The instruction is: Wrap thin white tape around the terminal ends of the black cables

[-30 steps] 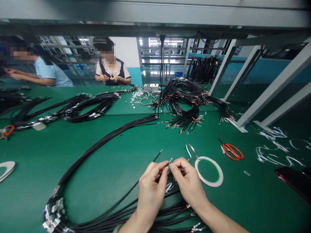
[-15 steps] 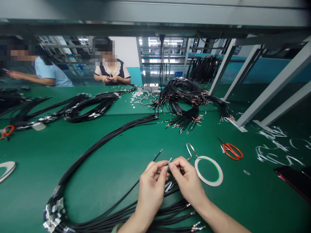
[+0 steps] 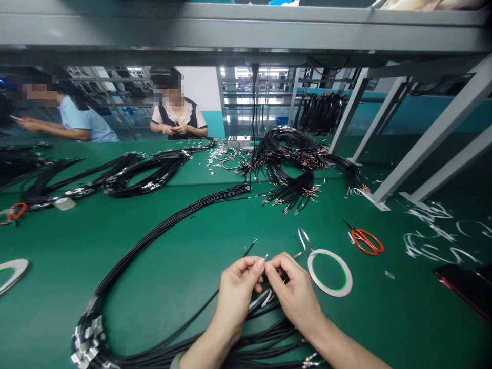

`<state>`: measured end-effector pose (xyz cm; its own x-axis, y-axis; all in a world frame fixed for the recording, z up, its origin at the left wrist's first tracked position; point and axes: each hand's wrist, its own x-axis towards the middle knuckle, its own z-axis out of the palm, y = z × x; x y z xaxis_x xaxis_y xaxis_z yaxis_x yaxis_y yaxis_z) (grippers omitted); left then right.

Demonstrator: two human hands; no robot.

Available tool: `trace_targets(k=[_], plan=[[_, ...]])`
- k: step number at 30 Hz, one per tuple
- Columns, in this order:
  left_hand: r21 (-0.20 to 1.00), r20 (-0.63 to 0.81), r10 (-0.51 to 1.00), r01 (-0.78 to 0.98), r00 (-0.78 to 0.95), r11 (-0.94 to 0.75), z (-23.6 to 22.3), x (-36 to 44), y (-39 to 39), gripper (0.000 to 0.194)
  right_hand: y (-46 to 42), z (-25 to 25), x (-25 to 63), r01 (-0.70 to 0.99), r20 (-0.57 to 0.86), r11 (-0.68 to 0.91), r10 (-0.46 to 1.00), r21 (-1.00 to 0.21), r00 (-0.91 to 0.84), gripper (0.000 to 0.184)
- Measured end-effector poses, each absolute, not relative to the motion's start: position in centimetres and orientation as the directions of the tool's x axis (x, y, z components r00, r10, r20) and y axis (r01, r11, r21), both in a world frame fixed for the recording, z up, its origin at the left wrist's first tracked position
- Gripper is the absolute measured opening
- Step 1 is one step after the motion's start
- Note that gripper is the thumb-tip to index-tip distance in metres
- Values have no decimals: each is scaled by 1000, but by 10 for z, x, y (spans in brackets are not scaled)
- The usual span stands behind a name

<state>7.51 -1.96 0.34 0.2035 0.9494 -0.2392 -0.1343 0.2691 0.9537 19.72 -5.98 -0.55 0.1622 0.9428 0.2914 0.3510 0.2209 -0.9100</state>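
Note:
My left hand [image 3: 239, 292] and my right hand [image 3: 295, 289] meet fingertip to fingertip above the table, both pinched closed. Between them pokes the thin silvery tip of a cable end [image 3: 266, 257]; the rest of it is hidden by fingers. Below my hands hangs or lies a white strip [image 3: 264, 299]. Another black cable [image 3: 203, 306] runs behind my left hand, its bare end pointing up beyond the knuckles. A long bundle of black cables [image 3: 149, 238] curves around to the left, banded with silvery tape [image 3: 88, 342], and passes beneath my wrists.
Right of my hands lies a tape roll [image 3: 348, 271], with red-handled scissors [image 3: 367, 242] beyond it. Heaps of black cables [image 3: 288, 141] lie at the back. Grey metal legs [image 3: 426, 141] stand on the right near white scraps [image 3: 432, 243]. Two people [image 3: 179, 115] work across the table.
My left fingers have shifted on the pinched cable end, the thumb now up against the right fingertips, and less of the tip shows. The view has tilted slightly upward.

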Motion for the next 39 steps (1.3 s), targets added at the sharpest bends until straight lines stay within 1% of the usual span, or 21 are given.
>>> trace_targets(k=[4,9,14,17,20,23,29,34,39], plan=[[952,-233,953,-157,196,265,-1,76,-19,26,-60,-6,196,362,291,220,944,-906,153,21],[955,-210,962,-173,172,240,-6,75,-16,25,-56,-9,198,376,283,199,942,-905,181,19],[927,-234,942,-235,241,291,-10,71,-11,24,-55,-15,199,364,261,175,944,-915,203,23],[925,-250,941,-229,229,302,-9,71,-11,25,-54,-19,200,362,234,140,945,-922,230,25],[927,-241,951,-244,192,284,-8,71,-11,25,-54,-20,200,321,187,105,953,-941,238,27],[928,-230,954,-252,194,275,-7,71,-10,25,-55,-17,199,254,140,76,960,-964,241,25],[943,-223,946,-193,235,270,-7,67,-8,30,-56,-12,197,195,123,78,965,-978,232,21],[977,-189,964,-57,186,203,-10,68,-8,20,-57,-10,196,151,145,114,966,-982,213,17],[981,-180,969,-37,172,189,-9,69,-8,18,-58,-10,196,151,145,115,969,-982,201,18]])
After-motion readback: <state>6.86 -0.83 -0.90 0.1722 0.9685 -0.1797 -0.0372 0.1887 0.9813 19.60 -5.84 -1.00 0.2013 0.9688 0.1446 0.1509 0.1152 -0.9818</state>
